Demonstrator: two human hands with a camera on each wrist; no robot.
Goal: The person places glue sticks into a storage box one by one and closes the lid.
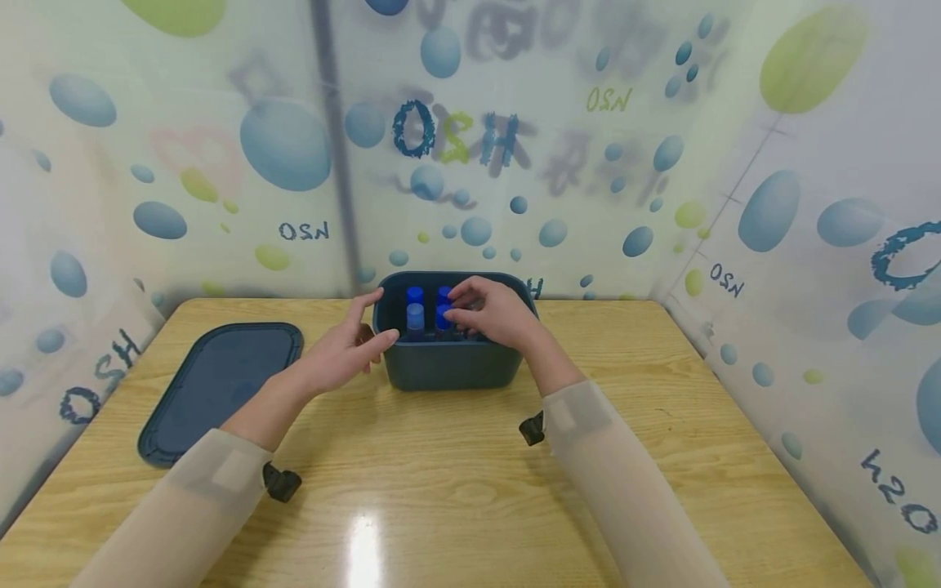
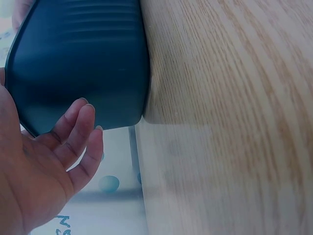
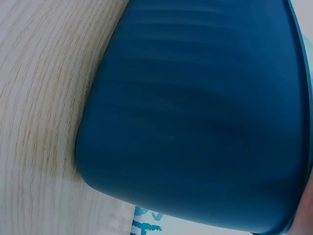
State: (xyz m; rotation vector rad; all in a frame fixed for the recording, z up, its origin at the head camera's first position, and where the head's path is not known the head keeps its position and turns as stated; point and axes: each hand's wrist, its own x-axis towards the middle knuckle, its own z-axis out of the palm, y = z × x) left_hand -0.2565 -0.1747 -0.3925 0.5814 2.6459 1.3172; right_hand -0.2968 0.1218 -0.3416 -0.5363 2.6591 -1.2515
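Observation:
A dark blue-green plastic box (image 1: 452,369) stands at the table's far edge. Inside are several small bottles with blue caps; the front left bottle (image 1: 415,317) has a paler top. At the box's left end, my left hand (image 1: 341,351) touches the rim with forefinger and thumb spread; its other fingers bend loosely beside the end wall in the left wrist view. My right hand (image 1: 494,314) reaches over the box, thumb and forefinger apart at the blue caps (image 1: 443,314). That hand hides the box's right inside. In the right wrist view, the box wall (image 3: 195,117) hides the fingers.
A dark blue lid (image 1: 228,384) lies flat on the wooden table (image 1: 456,490), left of the box. Printed curtains (image 1: 470,204) with bubbles and lettering rise behind the table and along both sides.

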